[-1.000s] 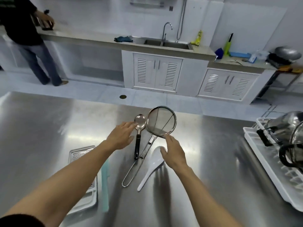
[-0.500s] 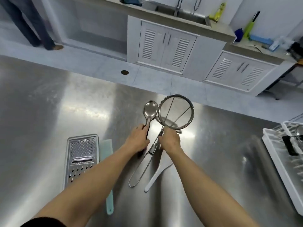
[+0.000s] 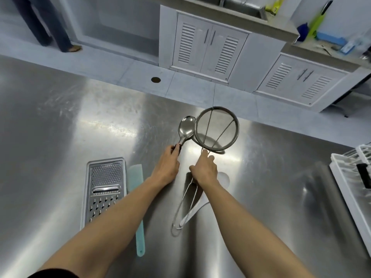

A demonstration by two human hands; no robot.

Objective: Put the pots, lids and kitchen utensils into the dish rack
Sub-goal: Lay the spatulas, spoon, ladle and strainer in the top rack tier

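Note:
My left hand (image 3: 167,168) grips the black handle of a steel spoon (image 3: 186,129), whose bowl points away from me. My right hand (image 3: 204,169) holds the wire handle of a round mesh strainer (image 3: 216,129), its bowl raised a little off the steel table (image 3: 60,137). Under my right wrist lies a white plastic spoon (image 3: 192,212), partly hidden. A flat metal grater (image 3: 104,187) and a pale teal spatula (image 3: 138,207) lie to the left of my left arm. The white dish rack (image 3: 349,177) shows at the right edge with a black handle in it.
Beyond the table's far edge are the tiled floor, white louvred cabinets (image 3: 206,45) and a counter with a sink. A person's legs (image 3: 48,23) stand at the far left. Bare table surface lies between my hands and the rack.
Both hands came down from hovering and took hold: the left on the spoon handle, the right on the strainer handle. The strainer now sits lifted. The view tilted downward.

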